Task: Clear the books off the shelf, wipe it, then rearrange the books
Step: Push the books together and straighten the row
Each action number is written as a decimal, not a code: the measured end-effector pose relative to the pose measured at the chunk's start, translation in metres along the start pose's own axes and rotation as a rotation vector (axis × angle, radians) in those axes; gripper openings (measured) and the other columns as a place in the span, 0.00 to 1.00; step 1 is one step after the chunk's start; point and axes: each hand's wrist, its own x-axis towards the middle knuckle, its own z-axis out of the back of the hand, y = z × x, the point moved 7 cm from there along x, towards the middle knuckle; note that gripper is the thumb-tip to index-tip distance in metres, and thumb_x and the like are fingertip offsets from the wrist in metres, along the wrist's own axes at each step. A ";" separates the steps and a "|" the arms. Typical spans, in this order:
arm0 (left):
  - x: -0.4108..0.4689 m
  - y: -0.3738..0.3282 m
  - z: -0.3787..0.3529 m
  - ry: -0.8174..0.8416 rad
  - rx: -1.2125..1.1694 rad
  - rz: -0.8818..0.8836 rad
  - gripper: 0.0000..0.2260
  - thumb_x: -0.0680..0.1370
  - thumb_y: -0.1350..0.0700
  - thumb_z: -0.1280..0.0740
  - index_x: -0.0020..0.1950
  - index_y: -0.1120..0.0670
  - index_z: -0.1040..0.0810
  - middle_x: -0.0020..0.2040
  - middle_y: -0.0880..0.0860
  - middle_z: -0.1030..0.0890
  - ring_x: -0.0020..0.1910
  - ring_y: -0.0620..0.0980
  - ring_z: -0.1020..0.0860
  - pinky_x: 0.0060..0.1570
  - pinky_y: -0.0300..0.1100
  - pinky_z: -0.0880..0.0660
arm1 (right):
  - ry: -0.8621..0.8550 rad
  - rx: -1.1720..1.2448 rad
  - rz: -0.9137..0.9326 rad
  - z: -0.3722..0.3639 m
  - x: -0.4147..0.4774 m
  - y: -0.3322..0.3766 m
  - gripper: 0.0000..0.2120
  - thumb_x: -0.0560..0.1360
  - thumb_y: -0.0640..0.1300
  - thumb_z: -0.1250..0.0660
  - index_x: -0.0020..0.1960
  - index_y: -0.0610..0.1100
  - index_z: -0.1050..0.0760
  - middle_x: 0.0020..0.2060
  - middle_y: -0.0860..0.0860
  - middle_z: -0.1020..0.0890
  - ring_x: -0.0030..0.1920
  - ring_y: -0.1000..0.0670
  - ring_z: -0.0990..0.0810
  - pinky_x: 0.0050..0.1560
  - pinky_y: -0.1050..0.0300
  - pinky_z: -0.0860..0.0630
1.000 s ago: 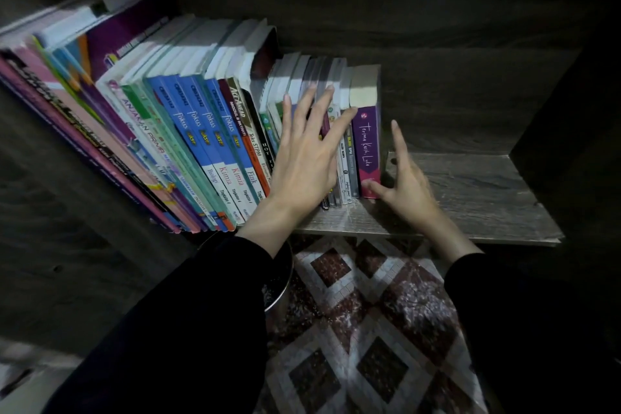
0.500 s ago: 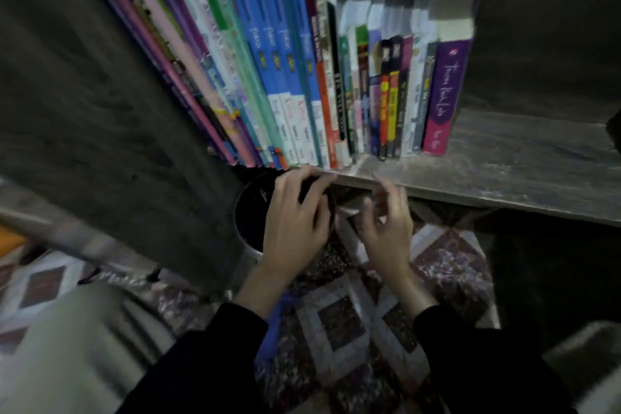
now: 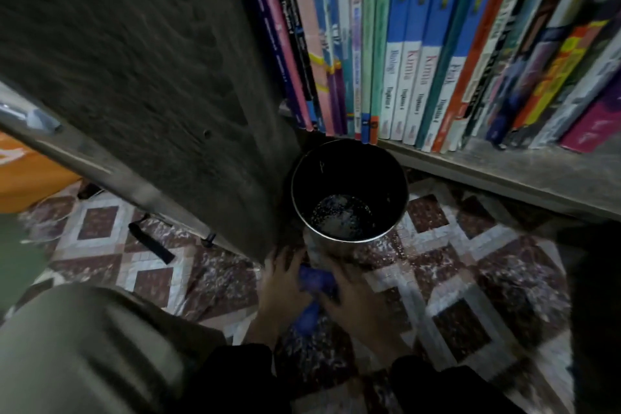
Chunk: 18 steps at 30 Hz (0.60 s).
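So, standing next to this person: they're crouched on the patterned tile floor (image 3: pixel 470 265), and both hands are down by a blue cloth (image 3: pixel 316 284) lying bunched on the tiles just in front of a metal pail (image 3: pixel 349 191). The pail sits tucked into the corner where the dark side panel (image 3: pixel 151 77) of the bookcase meets the shelf (image 3: pixel 504 175). That makes sense if the cloth gets dunked between wipes, and there looks to be a little speckled water at the bottom.

The left hand (image 3: pixel 280 282) has its fingers spread fairly straight against the left edge of the cloth, so that grip is loose, touching but not clamping. The right hand (image 3: pixel 356 299) lies over the cloth's other side. It's blurry, and honestly I can't tell whether that grip has pinched the fabric or is just resting on it.

The books (image 3: pixel 420 44) are all up on the shelf, packed spine-out and leaning a bit to the left against the panel, with blue "Kimia" spines in the middle. None of them have been cleared off yet. My guess is they're grabbing the cloth so it's ready, but the books will need to come down before any wiping happens.

A black strap (image 3: pixel 151 242) lies on the floor off to the left.
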 end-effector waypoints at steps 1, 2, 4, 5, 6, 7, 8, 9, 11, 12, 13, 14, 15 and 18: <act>0.001 0.008 -0.012 0.075 0.017 0.020 0.33 0.62 0.43 0.40 0.66 0.52 0.31 0.59 0.63 0.22 0.56 0.70 0.25 0.49 0.61 0.23 | 0.042 -0.011 -0.026 -0.012 0.000 -0.008 0.31 0.73 0.57 0.38 0.73 0.44 0.33 0.64 0.44 0.24 0.59 0.44 0.24 0.54 0.58 0.28; 0.002 0.018 -0.023 0.140 0.035 0.056 0.33 0.64 0.43 0.39 0.69 0.51 0.31 0.64 0.63 0.25 0.61 0.71 0.27 0.54 0.62 0.24 | 0.081 -0.026 -0.056 -0.023 0.000 -0.017 0.28 0.74 0.52 0.37 0.72 0.43 0.31 0.61 0.42 0.22 0.55 0.42 0.21 0.50 0.56 0.25; 0.003 0.038 -0.049 0.217 0.111 0.099 0.29 0.67 0.47 0.37 0.67 0.53 0.25 0.67 0.61 0.27 0.63 0.68 0.27 0.56 0.57 0.24 | 0.144 -0.116 -0.095 -0.043 0.000 -0.036 0.24 0.73 0.49 0.41 0.67 0.43 0.26 0.53 0.41 0.18 0.47 0.39 0.18 0.43 0.54 0.22; 0.003 0.043 -0.056 0.220 0.104 0.123 0.24 0.66 0.50 0.37 0.61 0.54 0.20 0.65 0.62 0.24 0.58 0.67 0.23 0.49 0.53 0.21 | 0.192 -0.151 -0.103 -0.051 0.002 -0.040 0.23 0.73 0.50 0.44 0.65 0.45 0.25 0.52 0.42 0.17 0.47 0.39 0.18 0.43 0.52 0.21; 0.001 0.044 -0.058 0.236 0.092 0.148 0.21 0.65 0.53 0.36 0.55 0.55 0.17 0.62 0.61 0.23 0.54 0.66 0.21 0.43 0.51 0.20 | 0.235 -0.176 -0.121 -0.055 0.003 -0.044 0.23 0.74 0.50 0.46 0.64 0.46 0.24 0.52 0.43 0.17 0.50 0.40 0.18 0.46 0.50 0.21; -0.005 0.040 -0.055 0.313 0.042 0.198 0.19 0.67 0.56 0.36 0.56 0.55 0.17 0.63 0.61 0.23 0.53 0.64 0.20 0.43 0.50 0.20 | 0.265 -0.222 -0.144 -0.055 0.004 -0.045 0.20 0.75 0.48 0.45 0.64 0.48 0.24 0.53 0.45 0.17 0.53 0.41 0.19 0.50 0.50 0.22; -0.007 0.036 -0.053 0.327 0.023 0.227 0.17 0.72 0.58 0.38 0.58 0.56 0.19 0.63 0.60 0.23 0.55 0.62 0.21 0.48 0.48 0.22 | 0.288 -0.299 -0.147 -0.054 0.005 -0.046 0.18 0.76 0.46 0.43 0.63 0.49 0.23 0.54 0.46 0.17 0.54 0.42 0.19 0.52 0.51 0.23; -0.007 0.035 -0.047 0.282 0.018 0.254 0.14 0.77 0.59 0.39 0.61 0.57 0.21 0.62 0.59 0.23 0.57 0.60 0.23 0.52 0.46 0.25 | 0.268 -0.375 -0.134 -0.049 0.006 -0.044 0.18 0.76 0.45 0.43 0.62 0.50 0.23 0.53 0.47 0.17 0.54 0.43 0.19 0.52 0.51 0.24; -0.008 0.028 -0.035 0.158 -0.021 0.236 0.12 0.78 0.60 0.36 0.59 0.56 0.20 0.57 0.57 0.19 0.55 0.57 0.22 0.50 0.41 0.27 | 0.209 -0.439 -0.058 -0.035 0.007 -0.032 0.20 0.74 0.45 0.46 0.61 0.52 0.22 0.46 0.47 0.16 0.46 0.43 0.17 0.43 0.51 0.23; -0.006 0.020 -0.029 0.109 -0.034 0.163 0.13 0.74 0.61 0.34 0.56 0.54 0.18 0.53 0.55 0.17 0.50 0.55 0.19 0.45 0.40 0.25 | 0.157 -0.455 -0.007 -0.024 0.006 -0.024 0.21 0.71 0.45 0.45 0.59 0.52 0.21 0.41 0.47 0.16 0.38 0.44 0.17 0.33 0.53 0.24; -0.006 0.010 -0.025 0.103 -0.037 0.055 0.15 0.67 0.61 0.32 0.52 0.52 0.16 0.48 0.52 0.16 0.45 0.54 0.18 0.37 0.39 0.23 | 0.148 -0.467 0.027 -0.017 0.002 -0.018 0.21 0.67 0.45 0.43 0.56 0.52 0.19 0.36 0.48 0.16 0.30 0.45 0.19 0.24 0.57 0.28; -0.010 0.002 -0.021 0.111 -0.007 -0.024 0.17 0.61 0.60 0.31 0.49 0.51 0.15 0.45 0.51 0.15 0.41 0.52 0.18 0.32 0.38 0.24 | 0.094 -0.486 0.078 -0.010 -0.002 -0.014 0.20 0.65 0.44 0.39 0.53 0.51 0.18 0.36 0.49 0.17 0.25 0.47 0.21 0.20 0.59 0.32; -0.013 -0.005 -0.018 0.105 0.043 -0.091 0.19 0.59 0.59 0.30 0.48 0.51 0.15 0.45 0.50 0.15 0.39 0.52 0.17 0.29 0.38 0.24 | 0.029 -0.516 0.134 -0.004 -0.008 -0.012 0.19 0.62 0.42 0.35 0.52 0.50 0.17 0.38 0.49 0.16 0.24 0.48 0.22 0.18 0.61 0.34; -0.027 -0.016 -0.022 0.179 0.126 -0.197 0.21 0.58 0.59 0.29 0.50 0.51 0.15 0.47 0.51 0.15 0.35 0.52 0.17 0.25 0.37 0.25 | -0.034 -0.576 0.187 0.004 -0.026 -0.013 0.21 0.60 0.39 0.35 0.51 0.47 0.16 0.45 0.48 0.15 0.29 0.46 0.19 0.20 0.61 0.30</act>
